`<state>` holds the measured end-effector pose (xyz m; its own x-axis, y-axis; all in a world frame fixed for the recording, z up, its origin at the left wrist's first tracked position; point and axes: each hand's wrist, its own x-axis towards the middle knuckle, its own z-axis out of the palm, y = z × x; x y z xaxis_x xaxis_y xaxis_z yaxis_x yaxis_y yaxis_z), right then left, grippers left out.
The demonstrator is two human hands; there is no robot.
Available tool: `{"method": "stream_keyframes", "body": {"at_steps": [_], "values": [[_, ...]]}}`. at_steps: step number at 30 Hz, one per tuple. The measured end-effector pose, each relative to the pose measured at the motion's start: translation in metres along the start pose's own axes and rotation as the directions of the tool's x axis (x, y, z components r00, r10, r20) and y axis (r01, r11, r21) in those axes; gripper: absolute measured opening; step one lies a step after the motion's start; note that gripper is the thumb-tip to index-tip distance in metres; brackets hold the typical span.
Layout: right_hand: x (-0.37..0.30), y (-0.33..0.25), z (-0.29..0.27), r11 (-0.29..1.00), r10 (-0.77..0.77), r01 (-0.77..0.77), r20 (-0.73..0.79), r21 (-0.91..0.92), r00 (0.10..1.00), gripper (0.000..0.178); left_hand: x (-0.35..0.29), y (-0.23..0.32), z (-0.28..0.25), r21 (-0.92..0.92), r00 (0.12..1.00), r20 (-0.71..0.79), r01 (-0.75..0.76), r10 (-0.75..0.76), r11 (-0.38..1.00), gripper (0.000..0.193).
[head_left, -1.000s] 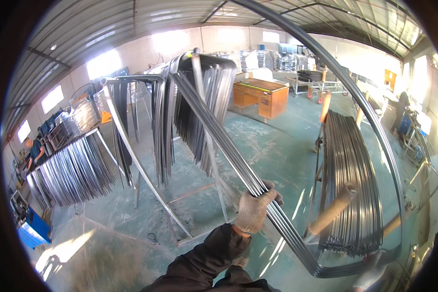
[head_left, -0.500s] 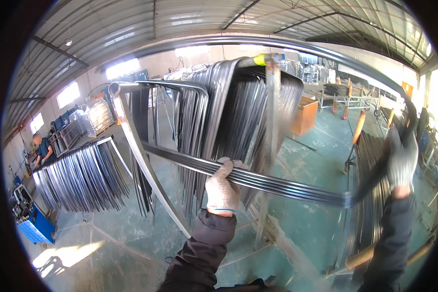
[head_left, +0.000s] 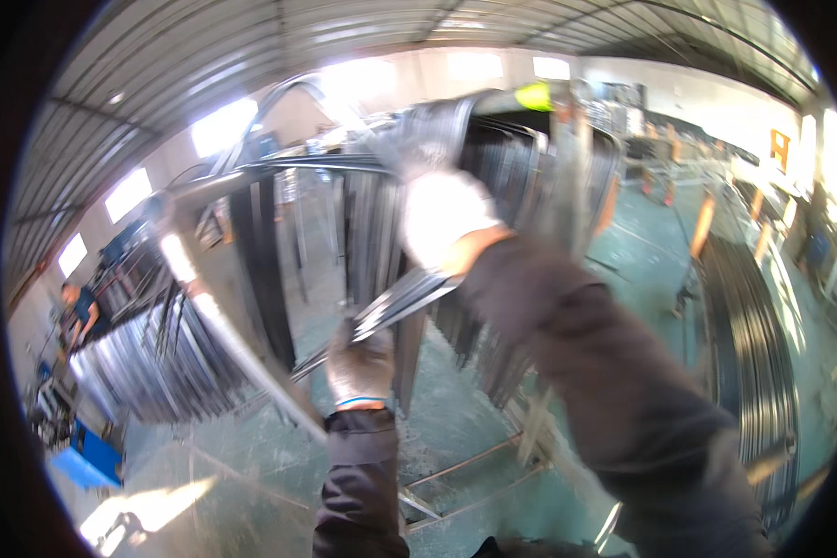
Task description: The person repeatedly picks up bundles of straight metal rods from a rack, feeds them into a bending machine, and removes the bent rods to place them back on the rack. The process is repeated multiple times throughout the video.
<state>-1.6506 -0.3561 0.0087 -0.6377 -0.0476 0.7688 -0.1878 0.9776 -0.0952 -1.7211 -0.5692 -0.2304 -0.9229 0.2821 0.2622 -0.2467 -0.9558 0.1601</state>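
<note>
A bundle of dark, shiny bent metal tubes is between my two gloved hands, its lower run slanting up from left to right. My left hand wraps round that lower run, below the rack's bar. Higher and to the right, my right hand closes on the bundle near its bend; glare and motion blur hide its fingers. The upper run of the bundle blurs away toward the upper left. Close ahead stands a metal rack, with many similar bent tubes hanging from it.
A rack post with yellow-green wrapping rises behind my right arm. Stacked long tubes lie at right. At far left a person stands by another row of hanging tubes, near a blue box.
My right hand has swept from the far right to the middle, carrying the bundle left toward the rack. My left hand has shifted left with it. The view has turned slightly.
</note>
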Motion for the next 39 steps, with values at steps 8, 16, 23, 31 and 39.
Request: {"method": "stream_keyframes", "body": {"at_steps": [8, 16, 23, 31, 39], "values": [[-0.118, -0.027, 0.082, 0.920, 0.116, -0.126, 0.048, 0.372, 0.992, 0.048, -0.015, 0.025, -0.059, 0.128, 0.980, 0.008, 0.195, -0.198, 0.972, 0.045], [-0.535, 0.158, -0.064, 0.767, 0.526, -0.627, 0.425, 0.138, 0.737, 0.054, -0.122, -0.140, -0.087, 0.379, 0.871, 0.109, 0.410, -0.480, 0.830, 0.041], [-0.860, 0.237, -0.272, -0.073, 0.917, -0.992, -0.398, -0.099, -0.028, 0.064, -0.274, -0.418, -0.068, 0.643, 0.533, -0.441, 0.749, -0.722, 0.160, 0.023], [-1.021, 0.391, -0.323, -0.216, 0.968, -0.831, -0.221, -0.513, -0.115, 0.127, -0.416, -0.708, 0.096, 0.789, 0.338, -0.300, 0.614, -0.892, -0.033, 0.017], [-1.046, 0.448, -0.316, -0.304, 0.950, -0.877, -0.053, -0.372, -0.307, 0.058, -0.494, -0.804, 0.134, 0.829, 0.233, -0.359, 0.525, -0.904, -0.194, 0.031]]}}
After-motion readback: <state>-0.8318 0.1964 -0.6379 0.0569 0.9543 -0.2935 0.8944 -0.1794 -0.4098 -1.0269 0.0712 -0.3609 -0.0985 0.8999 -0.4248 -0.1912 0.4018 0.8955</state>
